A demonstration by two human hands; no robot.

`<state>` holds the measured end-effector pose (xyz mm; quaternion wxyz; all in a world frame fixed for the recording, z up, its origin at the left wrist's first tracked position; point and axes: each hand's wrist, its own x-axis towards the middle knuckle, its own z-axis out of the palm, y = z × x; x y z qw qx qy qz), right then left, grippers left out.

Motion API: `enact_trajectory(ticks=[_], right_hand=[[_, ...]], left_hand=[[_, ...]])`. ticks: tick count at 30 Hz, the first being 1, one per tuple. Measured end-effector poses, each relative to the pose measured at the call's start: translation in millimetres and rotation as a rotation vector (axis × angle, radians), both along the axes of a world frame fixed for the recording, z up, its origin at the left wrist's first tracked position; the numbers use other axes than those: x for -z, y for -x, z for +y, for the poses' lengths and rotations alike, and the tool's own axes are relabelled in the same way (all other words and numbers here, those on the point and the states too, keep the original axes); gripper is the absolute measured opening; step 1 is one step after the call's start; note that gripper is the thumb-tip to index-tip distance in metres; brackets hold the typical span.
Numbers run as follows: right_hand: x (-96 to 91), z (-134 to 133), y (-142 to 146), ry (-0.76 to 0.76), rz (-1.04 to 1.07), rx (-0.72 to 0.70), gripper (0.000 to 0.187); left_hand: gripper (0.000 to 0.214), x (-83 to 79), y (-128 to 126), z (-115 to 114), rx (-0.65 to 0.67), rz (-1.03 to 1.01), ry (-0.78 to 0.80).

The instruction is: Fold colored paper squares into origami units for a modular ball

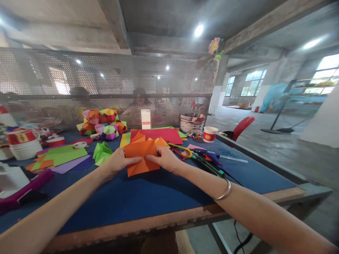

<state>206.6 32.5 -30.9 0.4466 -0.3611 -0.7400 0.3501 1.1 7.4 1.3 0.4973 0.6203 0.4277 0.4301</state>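
Note:
A square of creased orange paper [143,167] is held up over the blue table [111,201], its folds meeting near the middle. My left hand [119,162] grips its left side, thumb flat across the front and fingers behind. On the right side my right hand [165,158] pinches it the same way, with a silver bangle on that wrist. Both sets of fingers are partly hidden behind the sheet. Just left of my left hand lie folded green paper pieces [102,152]. Behind the orange paper are red sheets [169,135] and more folded orange pieces [161,141].
Folded paper balls [108,130] are piled at the back left, near loose coloured sheets [66,155]. Scissors with yellow handles [184,148], a glue gun [209,155] and a paper cup [210,134] lie to the right. A woven basket [192,122] stands by the mesh partition [106,77].

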Motion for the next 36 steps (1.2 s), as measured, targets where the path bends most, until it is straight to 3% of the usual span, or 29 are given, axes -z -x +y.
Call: enact_trajectory(ticks=[5,10,13,16,19,22,25,28,32,34,36], right_hand=[[-2.8,0.2,0.0,0.072,0.096,-0.117,0.016],[-3.0,0.8,-1.0,-0.043,-0.080,0.013,0.017],[-5.5,-3.9,-1.9,-0.225,-0.143,0.148,0.043],[-11.3,-15.8,-2.2,-0.558,-0.204,0.274,0.063],[-15.3,-28.4,0.0,-0.827,-0.472,0.157,0.052],[-15.0,-32.7,2.9,-0.930,-0.649,0.080,0.035],[-14.3,-28.7,1.5,-0.942,-0.640,0.093,0.017],[-14.6,-22.6,-4.4,-0.883,-0.530,0.107,0.024],[-11.6,-15.7,-10.4,-0.722,-0.408,0.001,0.023],[-9.0,-13.0,-11.1,-0.643,-0.368,-0.078,0.021],[-7.1,-11.0,-10.7,-0.573,-0.326,-0.132,0.020]], left_hand=[[0.056,4.7,2.6,4.5,-0.011,-0.028,0.025],[0.051,-1.4,-0.3,-1.9,-0.056,-0.002,0.019],[0.043,-1.7,0.3,-2.0,-0.085,0.015,0.042],[0.038,3.0,3.2,2.6,-0.150,-0.025,0.071],[0.031,6.7,4.3,4.9,-0.191,-0.096,0.096],[0.026,5.5,1.5,1.6,-0.171,-0.142,0.148],[0.027,2.8,-0.9,-0.7,-0.127,-0.139,0.196],[0.029,1.2,2.1,2.8,-0.095,-0.003,0.152],[0.057,-2.0,10.7,1.8,-0.202,0.225,-0.346],[0.061,-2.5,14.3,-5.5,-0.124,0.342,-0.515],[0.055,0.2,17.4,-13.7,0.042,0.445,-0.509]])
